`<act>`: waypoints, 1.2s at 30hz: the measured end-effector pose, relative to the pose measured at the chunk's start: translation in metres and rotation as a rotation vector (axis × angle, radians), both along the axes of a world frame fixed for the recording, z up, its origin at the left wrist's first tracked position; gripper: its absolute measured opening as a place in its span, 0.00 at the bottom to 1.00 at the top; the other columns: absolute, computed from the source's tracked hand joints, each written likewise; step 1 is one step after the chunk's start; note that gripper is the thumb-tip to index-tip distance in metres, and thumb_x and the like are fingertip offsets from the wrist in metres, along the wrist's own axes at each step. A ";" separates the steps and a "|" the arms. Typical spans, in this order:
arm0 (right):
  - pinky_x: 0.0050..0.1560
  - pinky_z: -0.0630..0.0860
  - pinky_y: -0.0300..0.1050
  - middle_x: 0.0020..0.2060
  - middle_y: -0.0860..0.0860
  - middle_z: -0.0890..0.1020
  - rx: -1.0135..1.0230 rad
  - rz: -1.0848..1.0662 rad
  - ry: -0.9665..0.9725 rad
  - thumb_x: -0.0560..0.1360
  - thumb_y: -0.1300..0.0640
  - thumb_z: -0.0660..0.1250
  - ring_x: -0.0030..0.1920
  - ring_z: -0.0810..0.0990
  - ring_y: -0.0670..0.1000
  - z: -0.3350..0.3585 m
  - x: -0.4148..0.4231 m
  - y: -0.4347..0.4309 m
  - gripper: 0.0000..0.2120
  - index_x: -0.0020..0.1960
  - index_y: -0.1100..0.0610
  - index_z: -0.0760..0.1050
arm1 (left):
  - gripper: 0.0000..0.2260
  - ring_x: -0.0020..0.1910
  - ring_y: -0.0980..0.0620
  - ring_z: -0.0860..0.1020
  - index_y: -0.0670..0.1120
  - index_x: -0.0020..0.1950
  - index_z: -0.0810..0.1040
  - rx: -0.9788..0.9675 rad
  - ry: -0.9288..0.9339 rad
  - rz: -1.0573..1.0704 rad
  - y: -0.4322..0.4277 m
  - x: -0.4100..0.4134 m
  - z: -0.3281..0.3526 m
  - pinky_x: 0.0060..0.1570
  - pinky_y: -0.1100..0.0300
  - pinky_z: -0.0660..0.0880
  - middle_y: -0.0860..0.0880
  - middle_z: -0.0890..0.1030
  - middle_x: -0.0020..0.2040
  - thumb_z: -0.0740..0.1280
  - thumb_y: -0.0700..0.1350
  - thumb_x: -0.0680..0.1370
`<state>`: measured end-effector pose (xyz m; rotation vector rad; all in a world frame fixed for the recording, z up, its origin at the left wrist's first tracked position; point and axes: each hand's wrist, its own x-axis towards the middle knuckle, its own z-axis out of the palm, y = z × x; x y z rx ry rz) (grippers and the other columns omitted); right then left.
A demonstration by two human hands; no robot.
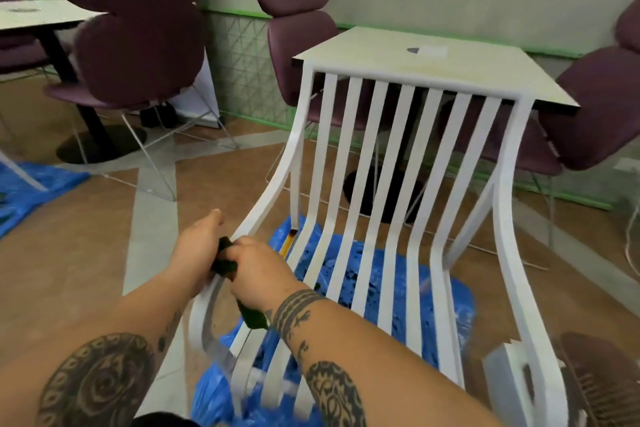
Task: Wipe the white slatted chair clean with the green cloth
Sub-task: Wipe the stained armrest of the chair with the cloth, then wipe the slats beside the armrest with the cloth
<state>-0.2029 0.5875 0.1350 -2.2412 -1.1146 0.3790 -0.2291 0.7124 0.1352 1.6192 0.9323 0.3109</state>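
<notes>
The white slatted chair (pixel 388 163) stands in front of me, its curved slats running from the top rail down to the seat. Both my hands meet at its left side rail. My right hand (pixel 258 267) grips the dark green cloth (pixel 225 258) and holds it against the rail; a tail of the cloth hangs below my wrist. My left hand (pixel 197 250) lies against the outer side of the same rail beside the cloth, thumb stretched forward. Whether its fingers curl round the rail is hidden.
A blue plastic sheet (pixel 374 274) lies on the floor under the chair; another blue sheet (pixel 31 191) lies at the left. A pale table (pixel 433 69) stands right behind the chair's back. Purple chairs (pixel 138 28) surround it and a second table (pixel 41 14) at far left.
</notes>
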 end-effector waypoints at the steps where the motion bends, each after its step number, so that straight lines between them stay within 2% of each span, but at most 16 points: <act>1: 0.55 0.71 0.45 0.59 0.54 0.77 -0.040 0.012 0.016 0.76 0.66 0.65 0.59 0.76 0.58 0.003 -0.001 -0.007 0.22 0.67 0.50 0.78 | 0.19 0.55 0.43 0.75 0.49 0.55 0.79 0.019 -0.007 -0.004 -0.002 -0.006 0.005 0.56 0.48 0.70 0.42 0.79 0.60 0.57 0.60 0.79; 5: 0.62 0.77 0.52 0.63 0.54 0.80 -0.226 0.024 0.063 0.78 0.61 0.66 0.61 0.78 0.58 -0.006 -0.006 -0.052 0.21 0.69 0.48 0.77 | 0.29 0.66 0.42 0.73 0.49 0.69 0.76 0.113 0.034 -0.056 -0.007 -0.025 0.020 0.64 0.47 0.67 0.46 0.76 0.68 0.55 0.65 0.77; 6: 0.65 0.76 0.53 0.64 0.53 0.80 -0.203 -0.042 0.107 0.78 0.60 0.66 0.62 0.78 0.58 -0.009 -0.007 -0.065 0.20 0.68 0.48 0.77 | 0.27 0.67 0.42 0.73 0.49 0.68 0.77 0.125 0.035 -0.070 -0.010 -0.027 0.025 0.66 0.47 0.67 0.46 0.77 0.68 0.57 0.64 0.78; 8: 0.67 0.75 0.52 0.65 0.51 0.79 -0.087 -0.188 0.216 0.79 0.57 0.66 0.63 0.78 0.56 -0.005 -0.009 -0.090 0.18 0.69 0.48 0.77 | 0.15 0.63 0.43 0.76 0.51 0.61 0.81 0.182 0.009 -0.103 -0.023 -0.029 0.037 0.67 0.48 0.71 0.47 0.79 0.65 0.63 0.56 0.80; 9: 0.66 0.75 0.51 0.65 0.51 0.79 -0.016 -0.249 0.268 0.80 0.56 0.67 0.62 0.78 0.55 0.000 -0.008 -0.100 0.18 0.69 0.49 0.77 | 0.09 0.60 0.44 0.77 0.53 0.57 0.82 0.217 0.002 -0.136 -0.032 -0.028 0.043 0.65 0.47 0.74 0.48 0.80 0.62 0.65 0.53 0.80; 11: 0.65 0.77 0.51 0.62 0.51 0.81 0.131 -0.331 0.389 0.79 0.55 0.69 0.59 0.80 0.53 0.015 -0.006 -0.117 0.18 0.69 0.50 0.76 | 0.05 0.53 0.45 0.79 0.53 0.53 0.82 0.256 -0.010 -0.212 -0.054 -0.027 0.052 0.59 0.46 0.79 0.48 0.82 0.56 0.67 0.48 0.79; 15: 0.59 0.82 0.54 0.56 0.53 0.83 0.465 -0.449 0.661 0.77 0.57 0.71 0.54 0.84 0.54 0.055 -0.005 -0.139 0.17 0.65 0.49 0.79 | 0.06 0.51 0.44 0.80 0.50 0.54 0.80 0.075 -0.013 -0.349 -0.103 -0.025 0.071 0.55 0.47 0.79 0.44 0.82 0.54 0.64 0.49 0.82; 18: 0.57 0.81 0.60 0.55 0.56 0.85 0.682 -0.467 0.911 0.77 0.50 0.69 0.55 0.84 0.59 0.088 -0.011 -0.155 0.14 0.62 0.50 0.81 | 0.13 0.52 0.43 0.79 0.48 0.58 0.79 -0.171 -0.040 -0.440 -0.130 -0.026 0.087 0.60 0.45 0.77 0.43 0.82 0.55 0.62 0.55 0.83; 19: 0.57 0.81 0.62 0.55 0.57 0.85 0.712 -0.474 0.923 0.79 0.49 0.68 0.55 0.85 0.59 0.096 -0.013 -0.160 0.14 0.62 0.50 0.81 | 0.14 0.51 0.43 0.79 0.48 0.59 0.79 -0.215 -0.071 -0.453 -0.133 -0.025 0.089 0.59 0.46 0.77 0.44 0.81 0.53 0.63 0.56 0.83; 21: 0.54 0.83 0.60 0.55 0.56 0.85 0.711 -0.486 0.810 0.82 0.53 0.65 0.53 0.85 0.59 0.111 -0.019 -0.176 0.12 0.63 0.53 0.80 | 0.11 0.49 0.45 0.80 0.49 0.56 0.80 -0.217 -0.148 -0.478 -0.140 -0.027 0.101 0.55 0.47 0.79 0.46 0.82 0.51 0.65 0.54 0.82; 23: 0.51 0.84 0.57 0.55 0.56 0.84 0.697 -0.477 0.695 0.81 0.59 0.66 0.51 0.86 0.58 0.123 -0.024 -0.194 0.11 0.64 0.54 0.78 | 0.09 0.50 0.46 0.82 0.48 0.54 0.79 -0.200 -0.209 -0.506 -0.145 -0.029 0.113 0.58 0.46 0.78 0.47 0.84 0.51 0.68 0.53 0.81; 26: 0.44 0.85 0.52 0.54 0.57 0.82 0.717 -0.498 0.628 0.78 0.63 0.70 0.47 0.86 0.56 0.139 -0.030 -0.220 0.18 0.66 0.54 0.72 | 0.11 0.53 0.45 0.83 0.45 0.56 0.79 -0.164 -0.249 -0.592 -0.155 -0.035 0.130 0.55 0.48 0.79 0.45 0.85 0.52 0.69 0.51 0.80; 29: 0.42 0.82 0.43 0.58 0.58 0.80 0.625 -0.514 0.533 0.77 0.62 0.70 0.50 0.84 0.53 0.149 -0.031 -0.233 0.22 0.70 0.55 0.70 | 0.08 0.47 0.47 0.83 0.43 0.53 0.77 -0.109 -0.311 -0.667 -0.166 -0.040 0.142 0.46 0.55 0.78 0.44 0.85 0.46 0.70 0.46 0.80; 31: 0.42 0.80 0.39 0.59 0.56 0.81 0.566 -0.470 0.501 0.78 0.57 0.70 0.51 0.83 0.50 0.156 -0.033 -0.236 0.20 0.69 0.55 0.73 | 0.06 0.42 0.49 0.83 0.44 0.51 0.75 -0.093 -0.363 -0.678 -0.171 -0.042 0.149 0.42 0.56 0.79 0.45 0.85 0.42 0.71 0.42 0.79; 33: 0.40 0.79 0.34 0.53 0.51 0.84 0.499 -0.408 0.430 0.79 0.51 0.70 0.48 0.84 0.45 0.162 -0.037 -0.237 0.15 0.63 0.54 0.78 | 0.07 0.42 0.48 0.84 0.44 0.52 0.75 -0.066 -0.401 -0.689 -0.173 -0.043 0.156 0.42 0.56 0.79 0.45 0.86 0.43 0.71 0.39 0.78; 36: 0.40 0.80 0.35 0.44 0.49 0.85 0.451 -0.424 0.234 0.79 0.53 0.70 0.44 0.84 0.45 0.171 -0.037 -0.234 0.08 0.55 0.55 0.82 | 0.10 0.48 0.44 0.85 0.45 0.58 0.78 -0.006 -0.426 -0.717 -0.172 -0.046 0.172 0.45 0.53 0.81 0.43 0.87 0.49 0.71 0.37 0.78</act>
